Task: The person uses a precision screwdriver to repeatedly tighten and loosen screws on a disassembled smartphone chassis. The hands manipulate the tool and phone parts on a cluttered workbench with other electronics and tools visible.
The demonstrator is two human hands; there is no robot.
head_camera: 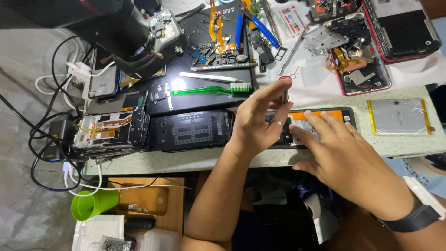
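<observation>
My left hand is raised upright over the opened phone at the desk edge, fingers pinching a red-capped screwdriver; my right hand lies flat, fingers spread on the phone

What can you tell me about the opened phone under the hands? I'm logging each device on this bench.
The opened phone lies flat near the bench's front edge, back cover off. Its frame is black; inside show an orange strip and a pale, label-covered part. The right hand presses its fingers on the inside. The left hand stands a red-capped screwdriver upright over it, hiding the left end.
</observation>
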